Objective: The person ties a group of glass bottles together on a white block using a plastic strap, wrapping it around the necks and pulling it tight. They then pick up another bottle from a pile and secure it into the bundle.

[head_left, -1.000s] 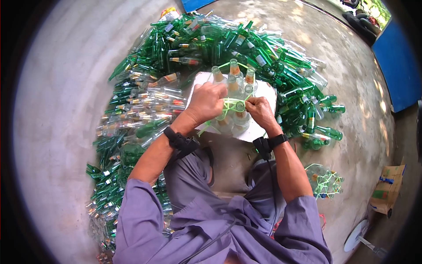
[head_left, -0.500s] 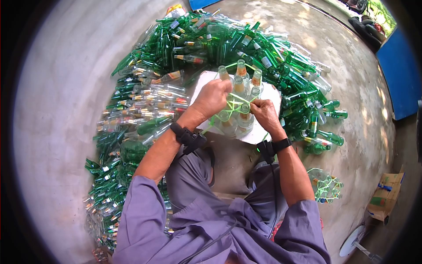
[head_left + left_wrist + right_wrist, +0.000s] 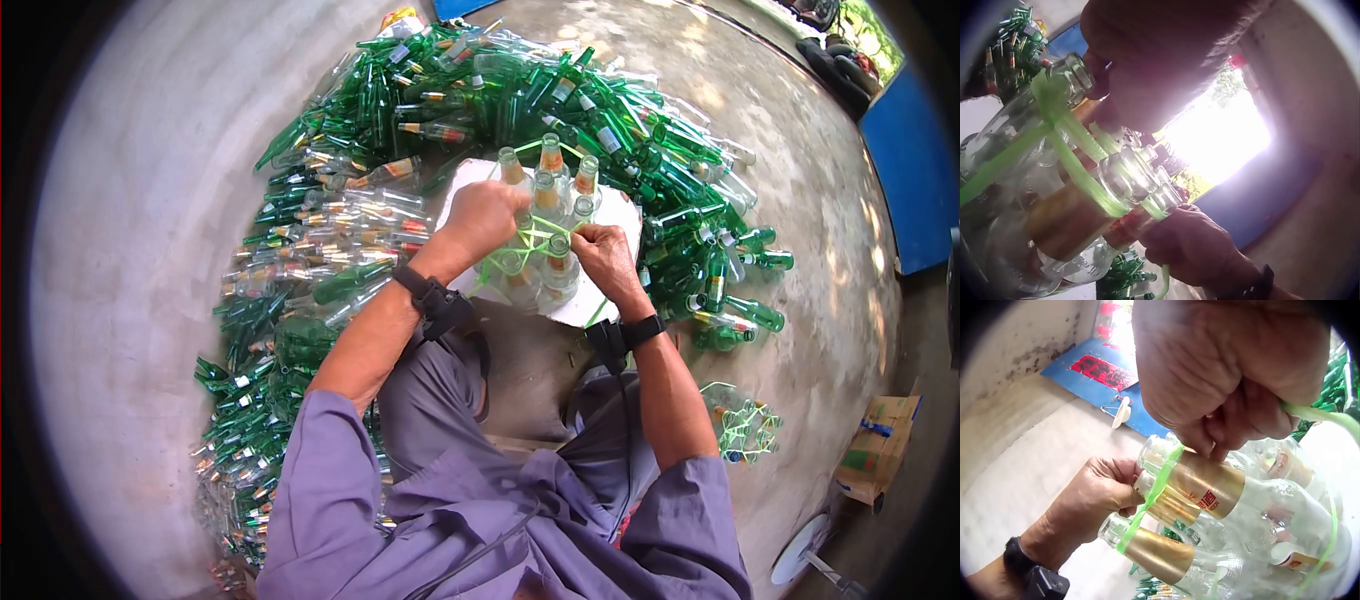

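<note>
Several clear glass bottles (image 3: 545,195) with gold neck labels stand grouped on a white board (image 3: 612,215). Green strap (image 3: 540,232) runs round and between their necks. The left hand (image 3: 483,218) is curled at the group's left side, its fingertips against a neck and the strap; the exact pinch is partly hidden. At the near right bottle, the right hand (image 3: 607,262) pinches the strap, and a length of green strap (image 3: 1319,414) comes out of its curled fingers in the right wrist view. Bottle mouths (image 3: 1129,172) show between both hands in the left wrist view.
Heaped green bottles (image 3: 690,185) curve round the board's far and right sides, and clear bottles (image 3: 340,235) lie at the left. A strapped bundle (image 3: 742,425) stands right of the person's leg. Farther right are a cardboard box (image 3: 878,448) and a blue panel (image 3: 915,165).
The strap between the hands has spread into a wider crossing over the near bottles. Both hands stay at the necks; the bottle group sits slightly farther right in the head view.
</note>
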Action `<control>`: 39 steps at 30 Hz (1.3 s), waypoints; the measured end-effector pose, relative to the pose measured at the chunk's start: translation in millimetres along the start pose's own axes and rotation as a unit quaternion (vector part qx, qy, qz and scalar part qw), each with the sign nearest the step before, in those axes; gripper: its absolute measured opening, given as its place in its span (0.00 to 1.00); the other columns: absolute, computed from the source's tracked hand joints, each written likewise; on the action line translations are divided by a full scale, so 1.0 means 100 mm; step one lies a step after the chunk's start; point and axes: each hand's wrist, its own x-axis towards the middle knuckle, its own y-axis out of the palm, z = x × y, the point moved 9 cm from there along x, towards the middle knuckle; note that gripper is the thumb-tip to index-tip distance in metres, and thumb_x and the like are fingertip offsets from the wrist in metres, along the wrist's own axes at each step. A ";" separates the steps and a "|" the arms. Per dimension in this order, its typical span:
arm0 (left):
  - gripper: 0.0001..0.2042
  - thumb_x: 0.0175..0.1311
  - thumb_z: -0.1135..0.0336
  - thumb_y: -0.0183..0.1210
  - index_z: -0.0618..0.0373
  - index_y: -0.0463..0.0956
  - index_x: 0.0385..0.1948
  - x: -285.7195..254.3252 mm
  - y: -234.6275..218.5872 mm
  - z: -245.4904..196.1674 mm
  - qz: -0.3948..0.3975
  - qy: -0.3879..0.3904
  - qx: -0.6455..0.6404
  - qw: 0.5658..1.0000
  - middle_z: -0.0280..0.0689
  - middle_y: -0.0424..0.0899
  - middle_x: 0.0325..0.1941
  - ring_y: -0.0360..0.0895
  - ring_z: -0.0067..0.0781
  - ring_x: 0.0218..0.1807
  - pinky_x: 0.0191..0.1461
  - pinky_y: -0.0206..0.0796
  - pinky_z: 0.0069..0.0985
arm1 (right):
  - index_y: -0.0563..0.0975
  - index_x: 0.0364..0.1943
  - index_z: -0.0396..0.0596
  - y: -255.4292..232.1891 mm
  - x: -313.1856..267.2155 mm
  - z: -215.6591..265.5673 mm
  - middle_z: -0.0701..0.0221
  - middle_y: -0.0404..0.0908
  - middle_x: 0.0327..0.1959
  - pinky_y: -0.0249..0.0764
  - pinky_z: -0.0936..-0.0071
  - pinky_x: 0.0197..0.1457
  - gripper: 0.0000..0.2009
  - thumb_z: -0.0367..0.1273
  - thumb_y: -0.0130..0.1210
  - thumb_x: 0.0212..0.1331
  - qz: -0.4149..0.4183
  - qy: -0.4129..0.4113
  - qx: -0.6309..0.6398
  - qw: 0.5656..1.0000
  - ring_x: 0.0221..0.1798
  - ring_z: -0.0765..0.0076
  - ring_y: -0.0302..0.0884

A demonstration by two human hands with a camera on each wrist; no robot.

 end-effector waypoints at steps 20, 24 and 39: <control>0.14 0.54 0.59 0.67 0.50 0.81 0.41 -0.30 0.06 -0.75 -0.079 0.089 -0.068 0.991 0.34 0.86 0.42 0.79 0.37 0.53 0.55 0.65 0.39 | 0.85 0.33 0.37 -0.19 -0.13 -0.01 0.58 0.81 0.18 0.74 0.68 0.31 0.15 0.38 0.61 0.56 0.019 -0.012 -0.057 0.998 0.22 0.71 0.77; 0.14 0.54 0.58 0.67 0.49 0.79 0.41 -0.30 0.07 -0.75 -0.086 0.083 -0.041 0.992 0.33 0.86 0.42 0.79 0.34 0.53 0.50 0.64 0.39 | 0.85 0.33 0.37 -0.25 -0.13 0.04 0.58 0.80 0.17 0.74 0.67 0.31 0.15 0.38 0.61 0.57 0.000 -0.029 -0.083 0.996 0.20 0.70 0.77; 0.14 0.56 0.59 0.66 0.50 0.80 0.42 -0.32 0.08 -0.73 -0.079 0.062 -0.076 0.992 0.33 0.85 0.48 0.75 0.35 0.64 0.57 0.72 0.43 | 0.85 0.31 0.37 -0.43 -0.18 0.05 0.54 0.79 0.17 0.75 0.64 0.31 0.15 0.39 0.62 0.58 -0.030 -0.021 -0.119 0.992 0.20 0.62 0.77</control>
